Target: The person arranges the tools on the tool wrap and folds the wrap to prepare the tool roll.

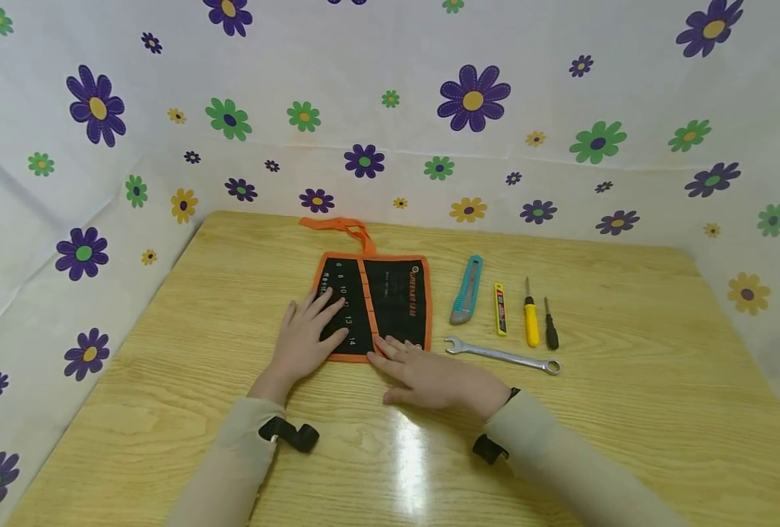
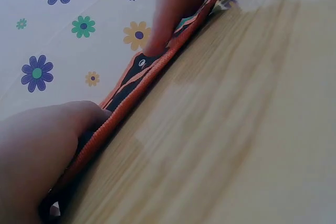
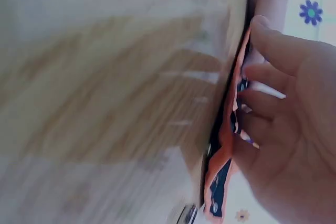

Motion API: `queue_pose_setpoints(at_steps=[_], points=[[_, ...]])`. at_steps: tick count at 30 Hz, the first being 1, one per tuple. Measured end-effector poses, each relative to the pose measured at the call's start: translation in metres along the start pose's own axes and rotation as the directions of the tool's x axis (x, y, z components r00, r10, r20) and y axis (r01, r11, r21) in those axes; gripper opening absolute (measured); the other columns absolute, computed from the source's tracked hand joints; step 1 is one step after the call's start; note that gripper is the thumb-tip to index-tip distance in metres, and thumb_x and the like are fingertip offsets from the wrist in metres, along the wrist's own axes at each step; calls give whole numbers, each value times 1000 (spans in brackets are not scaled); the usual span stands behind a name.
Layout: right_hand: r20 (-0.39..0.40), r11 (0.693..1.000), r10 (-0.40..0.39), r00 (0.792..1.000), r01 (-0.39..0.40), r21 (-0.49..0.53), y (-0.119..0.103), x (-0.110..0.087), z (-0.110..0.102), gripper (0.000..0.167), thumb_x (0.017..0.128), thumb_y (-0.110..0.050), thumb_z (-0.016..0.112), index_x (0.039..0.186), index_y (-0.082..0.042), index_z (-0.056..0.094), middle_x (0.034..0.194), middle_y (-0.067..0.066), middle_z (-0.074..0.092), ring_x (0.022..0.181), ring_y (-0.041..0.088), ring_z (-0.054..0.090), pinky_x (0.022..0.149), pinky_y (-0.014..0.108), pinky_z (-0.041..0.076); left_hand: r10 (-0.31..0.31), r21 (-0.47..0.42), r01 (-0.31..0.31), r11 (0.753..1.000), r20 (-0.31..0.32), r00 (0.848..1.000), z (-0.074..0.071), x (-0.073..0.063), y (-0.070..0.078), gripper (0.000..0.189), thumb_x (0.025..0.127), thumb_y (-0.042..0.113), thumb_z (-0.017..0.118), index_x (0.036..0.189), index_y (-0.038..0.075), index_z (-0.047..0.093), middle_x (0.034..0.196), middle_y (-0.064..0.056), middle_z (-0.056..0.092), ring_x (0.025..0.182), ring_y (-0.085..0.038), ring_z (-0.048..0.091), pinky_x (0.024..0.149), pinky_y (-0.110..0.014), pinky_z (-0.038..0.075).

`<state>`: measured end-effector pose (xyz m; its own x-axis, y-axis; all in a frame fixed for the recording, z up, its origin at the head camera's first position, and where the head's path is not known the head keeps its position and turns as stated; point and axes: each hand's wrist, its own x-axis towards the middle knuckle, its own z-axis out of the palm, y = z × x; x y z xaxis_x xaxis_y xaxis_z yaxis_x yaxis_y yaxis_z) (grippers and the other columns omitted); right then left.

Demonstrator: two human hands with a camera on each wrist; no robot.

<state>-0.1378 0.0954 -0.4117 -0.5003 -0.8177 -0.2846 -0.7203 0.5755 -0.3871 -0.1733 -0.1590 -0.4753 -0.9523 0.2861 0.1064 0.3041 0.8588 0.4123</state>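
Note:
A black fabric tool pouch with orange trim and printed size numbers lies flat on the wooden table. My left hand rests on its left part, fingers spread over the numbers. At the near edge, my right hand touches the pouch with extended fingertips by the slanted orange seam. In the left wrist view, the orange near edge runs between both hands. The right wrist view shows the right fingers over the pouch's trim. Neither hand grips anything.
Right of the pouch lie a teal utility knife, a small yellow blade case, a yellow screwdriver, a black screwdriver and a combination wrench. An orange strap trails behind the pouch. Flowered cloth borders the table.

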Motion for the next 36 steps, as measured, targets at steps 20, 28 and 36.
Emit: queue_pose_setpoints(at_steps=[20, 28, 36], points=[[-433, 735, 677, 595, -515, 440, 74, -22, -20, 73, 92, -40, 62, 136, 12, 35, 116, 31, 44, 94, 36, 46, 78, 46, 47, 5, -34, -4, 999, 25, 1000, -5, -3, 0, 60, 96, 46, 51, 148, 20, 38, 156, -6, 24, 145, -29, 10, 114, -52, 0], [-333, 671, 738, 587, -588, 451, 84, -15, -26, 87, 89, -48, 62, 143, 9, 26, 128, 36, 35, 98, 39, 46, 82, 50, 48, 9, -33, -8, 999, 29, 1000, -4, -2, 0, 60, 96, 45, 51, 149, 20, 38, 156, -6, 23, 145, -28, 9, 114, -51, 0], [-321, 693, 718, 617, -592, 413, 86, -16, -27, 74, 88, -33, 68, 141, 7, 35, 121, 34, 39, 96, 38, 46, 70, 41, 49, 10, -31, -9, 999, 20, 1000, -5, -3, 1, 59, 96, 44, 52, 148, 20, 39, 156, -6, 25, 145, -28, 10, 114, -51, 1]])
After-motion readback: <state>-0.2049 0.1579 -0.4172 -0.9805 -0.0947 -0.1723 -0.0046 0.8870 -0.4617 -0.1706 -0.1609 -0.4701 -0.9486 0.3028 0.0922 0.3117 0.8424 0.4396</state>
